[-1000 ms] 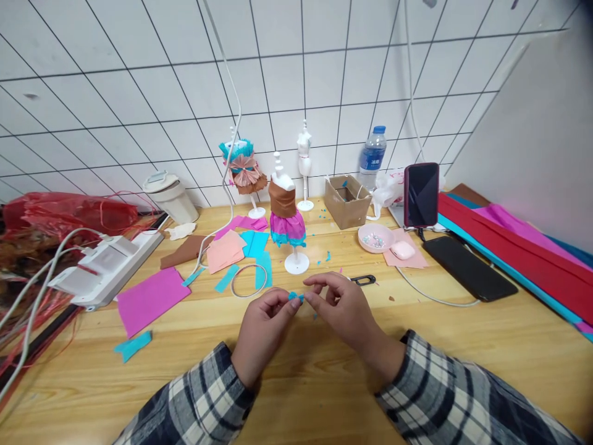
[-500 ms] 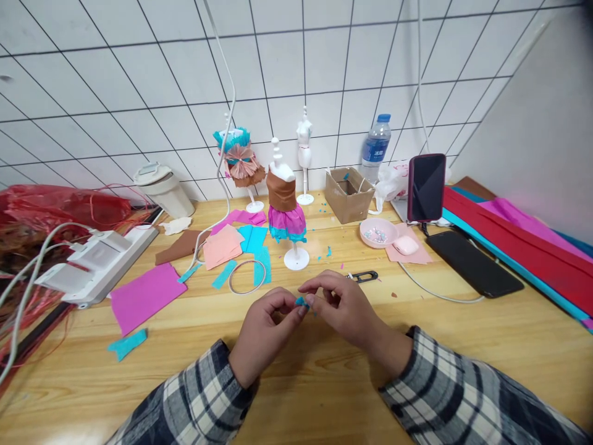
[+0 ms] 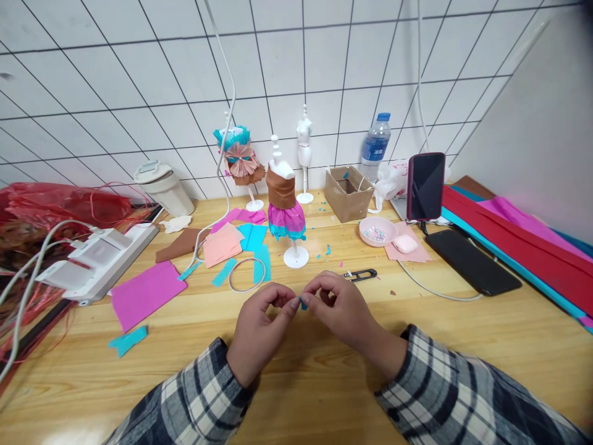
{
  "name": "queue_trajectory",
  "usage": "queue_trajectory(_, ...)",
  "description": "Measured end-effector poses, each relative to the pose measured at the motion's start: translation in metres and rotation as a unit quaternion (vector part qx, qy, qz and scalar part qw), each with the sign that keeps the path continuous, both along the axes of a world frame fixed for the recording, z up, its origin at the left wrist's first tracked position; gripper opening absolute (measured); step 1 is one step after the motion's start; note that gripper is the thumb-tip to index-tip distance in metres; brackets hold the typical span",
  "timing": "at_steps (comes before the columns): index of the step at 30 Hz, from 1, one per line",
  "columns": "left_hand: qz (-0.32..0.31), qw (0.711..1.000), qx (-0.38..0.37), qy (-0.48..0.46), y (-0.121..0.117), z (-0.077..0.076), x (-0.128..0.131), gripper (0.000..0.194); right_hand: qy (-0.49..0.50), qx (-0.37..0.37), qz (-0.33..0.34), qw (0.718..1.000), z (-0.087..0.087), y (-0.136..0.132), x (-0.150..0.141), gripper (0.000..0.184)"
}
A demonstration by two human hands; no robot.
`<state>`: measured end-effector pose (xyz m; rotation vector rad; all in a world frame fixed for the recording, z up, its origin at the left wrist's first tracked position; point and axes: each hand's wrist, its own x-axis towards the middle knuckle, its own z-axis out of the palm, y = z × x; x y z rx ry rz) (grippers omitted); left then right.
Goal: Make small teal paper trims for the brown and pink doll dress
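A small scrap of blue crepe paper (image 3: 303,303) is pinched between my fingertips, mostly hidden by them. My left hand (image 3: 263,324) grips its left end with thumb and forefinger. On its other side my right hand (image 3: 345,312) pinches it the same way. Just beyond my hands stands a small dress form (image 3: 281,188) in a brown top and a magenta skirt with a blue hem. Black thread snips (image 3: 364,274) lie past my right hand. A thin ring (image 3: 231,281), perhaps a roll of narrow tape, lies beyond my left hand.
Magenta paper (image 3: 147,295), peach paper (image 3: 222,247) and blue strips lie at left. Behind stand a decorated dress form (image 3: 241,164), a bare one (image 3: 304,145) and a cardboard box (image 3: 348,199). A pink bead bowl (image 3: 378,232) and phones (image 3: 472,261) are at right.
My fingertips have shifted on the blue scrap; my left hand's fingers have drawn up and closer together. Less of the scrap shows between the hands. Everything else on the table stays put.
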<state>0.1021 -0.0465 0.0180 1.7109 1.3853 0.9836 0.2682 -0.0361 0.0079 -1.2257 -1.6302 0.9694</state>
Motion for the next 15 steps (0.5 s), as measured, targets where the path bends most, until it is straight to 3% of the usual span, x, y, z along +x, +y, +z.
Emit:
queue_trajectory(3, 0.02, 0.999, -0.008, -0.041, 0.0, -0.003, 0.0, 0.02, 0.084, -0.088, -0.013, 0.993, -0.002, 0.0, -0.002, 0.016)
queue_trajectory(8, 0.057, 0.994, -0.023, -0.088, 0.004, -0.009, -0.002, 0.02, 0.255, -0.251, 0.051, 0.932, -0.003, -0.001, -0.005, 0.033)
queue_trajectory(10, 0.071, 0.992, -0.021, -0.1, 0.004, -0.011, -0.001, 0.02, 0.285, -0.281, 0.05, 0.915, -0.003, -0.004, -0.008, 0.037)
queue_trajectory(15, 0.073, 0.991, -0.007, -0.116, 0.002, -0.014, 0.007, 0.021, 0.336, -0.3, 0.012, 0.893, -0.002, -0.006, -0.008, 0.026)
